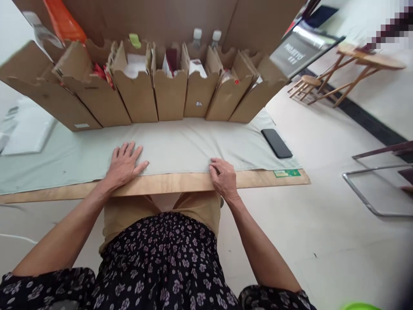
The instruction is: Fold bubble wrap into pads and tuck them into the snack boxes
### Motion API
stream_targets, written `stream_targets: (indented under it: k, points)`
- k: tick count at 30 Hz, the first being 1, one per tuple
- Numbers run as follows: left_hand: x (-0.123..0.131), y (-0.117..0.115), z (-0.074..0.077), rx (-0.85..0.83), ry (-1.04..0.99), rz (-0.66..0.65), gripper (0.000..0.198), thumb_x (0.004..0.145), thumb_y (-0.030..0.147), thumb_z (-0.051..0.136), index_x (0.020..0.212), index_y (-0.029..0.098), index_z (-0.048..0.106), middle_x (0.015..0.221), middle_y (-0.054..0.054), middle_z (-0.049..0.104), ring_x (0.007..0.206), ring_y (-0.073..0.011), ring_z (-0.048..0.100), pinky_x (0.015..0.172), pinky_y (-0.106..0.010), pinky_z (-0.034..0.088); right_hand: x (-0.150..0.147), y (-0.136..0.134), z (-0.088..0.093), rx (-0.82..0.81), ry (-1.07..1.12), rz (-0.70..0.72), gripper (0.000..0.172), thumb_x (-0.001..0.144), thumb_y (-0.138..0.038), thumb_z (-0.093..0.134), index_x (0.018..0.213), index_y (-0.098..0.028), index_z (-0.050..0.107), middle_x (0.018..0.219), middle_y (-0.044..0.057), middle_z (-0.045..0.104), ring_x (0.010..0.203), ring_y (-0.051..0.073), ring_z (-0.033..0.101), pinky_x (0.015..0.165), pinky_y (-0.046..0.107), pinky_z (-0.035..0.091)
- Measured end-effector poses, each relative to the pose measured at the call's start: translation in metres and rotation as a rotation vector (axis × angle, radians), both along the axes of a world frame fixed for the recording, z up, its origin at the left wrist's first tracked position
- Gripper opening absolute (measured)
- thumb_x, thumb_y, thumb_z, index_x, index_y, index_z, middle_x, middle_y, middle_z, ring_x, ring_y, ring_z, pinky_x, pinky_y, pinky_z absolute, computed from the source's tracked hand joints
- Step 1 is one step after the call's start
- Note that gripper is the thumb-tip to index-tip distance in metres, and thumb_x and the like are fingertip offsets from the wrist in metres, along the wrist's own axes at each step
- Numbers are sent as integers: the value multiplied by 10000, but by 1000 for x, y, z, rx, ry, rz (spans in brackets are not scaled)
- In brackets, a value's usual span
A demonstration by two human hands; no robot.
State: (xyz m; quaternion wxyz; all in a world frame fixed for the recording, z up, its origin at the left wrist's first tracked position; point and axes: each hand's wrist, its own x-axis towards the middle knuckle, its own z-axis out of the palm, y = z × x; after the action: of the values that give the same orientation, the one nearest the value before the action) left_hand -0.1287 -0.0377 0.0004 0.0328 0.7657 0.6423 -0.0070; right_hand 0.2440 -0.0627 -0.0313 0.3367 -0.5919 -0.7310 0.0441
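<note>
My left hand (124, 165) lies flat with its fingers spread on the pale green cloth (174, 148), by the front edge of the wooden board (174, 183). My right hand (223, 175) rests on the same edge, its fingers loosely curled in, and no object shows in it. Beyond both hands stands a row of several cardboard file boxes (170, 101), side by side. Papers (134, 64) and red packets (103, 74) stick out of some of them. To the right of my right hand a black phone (276, 143) lies on the cloth.
A tall cardboard panel (161, 19) rises behind the boxes. White-capped bottles (197, 38) and an orange object (66, 21) stand in the boxes. Clear plastic bags (27, 129) lie at left. A wooden stool (309, 82), a folding table (368, 60) and a metal frame (364, 202) stand at right.
</note>
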Motion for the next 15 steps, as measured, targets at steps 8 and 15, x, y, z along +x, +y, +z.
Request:
stream_targets:
  k: [8,15]
  points:
    - [2,1,-10,78,3,-18,706,1020,526,336,1581,118,470,1702,-214,354,1581,-417,303,1254,-598,220,4,-1,2,94,-39,21,189,953,-234,535,942,-211,723,1153,137,787,1110,287,727,938,471,558]
    - [-2,-1,-27,182,-1,-47,723,1004,538,301,1529,106,546,1649,-217,447,1553,-416,365,1243,-600,259,7,-11,12,114,-65,106,173,938,-181,557,983,-223,719,1208,117,782,1138,297,726,921,486,593]
